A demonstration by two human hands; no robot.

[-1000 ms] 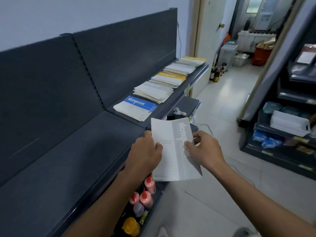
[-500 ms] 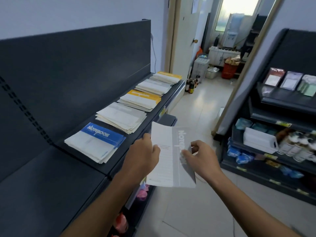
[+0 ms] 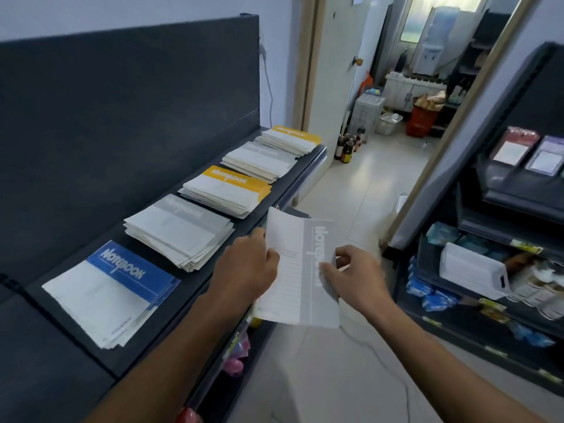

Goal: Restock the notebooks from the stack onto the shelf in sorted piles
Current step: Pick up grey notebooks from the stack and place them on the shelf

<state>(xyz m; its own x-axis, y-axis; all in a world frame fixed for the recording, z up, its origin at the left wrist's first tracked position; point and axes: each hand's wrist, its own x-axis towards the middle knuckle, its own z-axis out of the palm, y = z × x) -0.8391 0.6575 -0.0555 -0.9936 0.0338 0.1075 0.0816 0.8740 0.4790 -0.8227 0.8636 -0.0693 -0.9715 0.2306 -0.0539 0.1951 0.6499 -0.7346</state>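
Right now a thin grey notebook [image 3: 300, 270] is held in the air just off the front edge of the dark shelf [image 3: 190, 290], over the pale tiled floor [image 3: 351, 184]. Its cover is white with ruled lines, and a grey band down the right side carries the word "Notebook" in white. The left hand [image 3: 247, 270] grips its left edge, fingers curled round it; the right hand [image 3: 355, 273] pinches the grey band with thumb and fingertips. On the shelf lie five piles in a row: a blue pile [image 3: 113, 288] nearest, then a grey pile [image 3: 180, 230], a yellow pile [image 3: 225, 190], another grey one [image 3: 259, 160] and another yellow one [image 3: 288, 140]. Opposite stands dark shelving [image 3: 518, 209] with packaged goods.
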